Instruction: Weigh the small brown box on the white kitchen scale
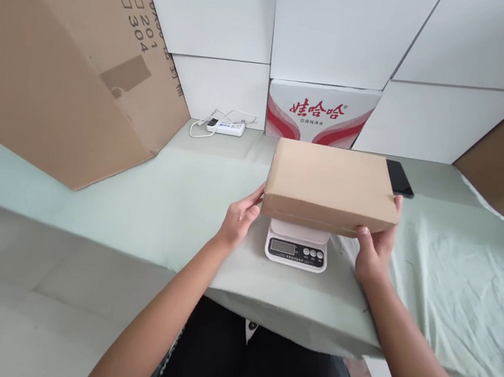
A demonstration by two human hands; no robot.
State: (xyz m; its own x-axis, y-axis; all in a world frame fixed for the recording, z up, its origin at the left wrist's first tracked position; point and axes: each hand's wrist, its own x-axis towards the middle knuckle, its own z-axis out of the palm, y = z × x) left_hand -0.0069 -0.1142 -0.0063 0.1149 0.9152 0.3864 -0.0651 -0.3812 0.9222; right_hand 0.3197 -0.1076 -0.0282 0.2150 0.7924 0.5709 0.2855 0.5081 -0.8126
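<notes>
so: flat box over the scale, both hands on its ends

far left, a big cardboard sheet (63,50) leans against the white wall panels; a white power strip (226,126) lies at the wall on the table (145,197), which is covered in pale green cloth.

left hand (238,217): fingers extended, flat against the left end of the flat cardboard box (331,185), thumb up near the top edge. forearm comes in low from the near edge.

centre: box lies level over the white kitchen scale (297,246), hiding most of the platform. cannot tell if it rests fully on the platform. display looks blank from here.

right hand (375,249): clamped on the near right corner, thumb on the front face, a fingertip up at the side.

behind the box a red-and-white printed carton (321,113); a dark phone (398,177) just beside the box's far right corner.

progress, as judged: box brought onto the scale, hands not yet off it.
</notes>
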